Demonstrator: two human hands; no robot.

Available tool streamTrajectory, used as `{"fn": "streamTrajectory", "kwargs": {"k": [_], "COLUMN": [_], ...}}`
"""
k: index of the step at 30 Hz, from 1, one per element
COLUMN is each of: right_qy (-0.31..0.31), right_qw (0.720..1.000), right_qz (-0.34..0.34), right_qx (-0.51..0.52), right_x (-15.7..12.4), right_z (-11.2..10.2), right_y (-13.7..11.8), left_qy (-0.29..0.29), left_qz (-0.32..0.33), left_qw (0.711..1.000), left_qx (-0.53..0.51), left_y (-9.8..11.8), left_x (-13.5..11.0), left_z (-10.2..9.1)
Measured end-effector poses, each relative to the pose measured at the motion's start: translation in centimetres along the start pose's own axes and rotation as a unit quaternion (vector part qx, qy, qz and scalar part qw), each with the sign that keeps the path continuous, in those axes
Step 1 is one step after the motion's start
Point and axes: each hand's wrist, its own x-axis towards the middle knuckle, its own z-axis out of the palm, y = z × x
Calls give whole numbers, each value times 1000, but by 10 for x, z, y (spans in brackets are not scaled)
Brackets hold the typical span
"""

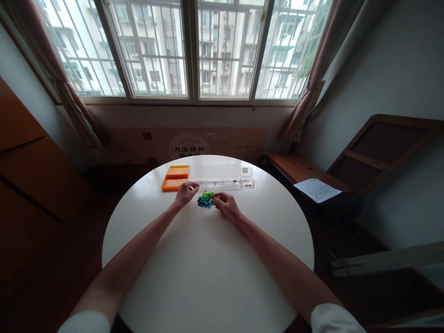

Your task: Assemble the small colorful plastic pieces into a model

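A small heap of green and blue pieces lies on the round white table. My left hand hovers just left of the heap, fingers pinched together; whatever they hold is too small to see. My right hand rests on the table at the heap's right edge, fingers curled and touching the pieces. Behind the heap stands a clear compartment box with a few pieces in it. An orange lid or tray lies to the box's left.
A wooden bench with a sheet of paper stands to the right of the table. A barred window with curtains fills the far wall. Wooden furniture stands on the left.
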Motion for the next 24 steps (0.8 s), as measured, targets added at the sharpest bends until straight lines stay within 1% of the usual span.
{"fn": "streamTrajectory", "kwargs": {"k": [2, 4, 5, 7, 10, 12, 14, 19, 24], "right_qy": [18, 49, 67, 100, 129, 126, 112, 63, 50], "right_qw": [1000, 998, 996, 987, 955, 935, 924, 906, 877], "right_qz": [-7, -18, -25, -43, -68, -64, -57, -72, -65], "right_qx": [-9, -28, -48, -117, -258, -324, -361, -413, -473], "right_x": [0, 1, 1, 2, 2, 3, 3, -1, -7], "right_z": [0, -2, -4, -10, -20, -25, -28, -24, -19], "right_y": [-1, -2, -3, -4, -6, -5, -5, -6, -11], "left_qy": [-23, -50, -54, -57, -58, -55, -53, -60, -58], "left_qz": [7, 3, 5, 12, -8, -33, -50, -59, -65], "left_qw": [999, 997, 997, 997, 993, 988, 984, 980, 977], "left_qx": [-47, -59, -58, -59, -103, -140, -162, -180, -195], "left_y": [8, 13, 14, 14, 12, 12, 13, 18, 19], "left_x": [-11, -23, -27, -35, -39, -39, -38, -38, -38], "left_z": [5, 10, 12, 15, 17, 17, 16, 15, 15]}}
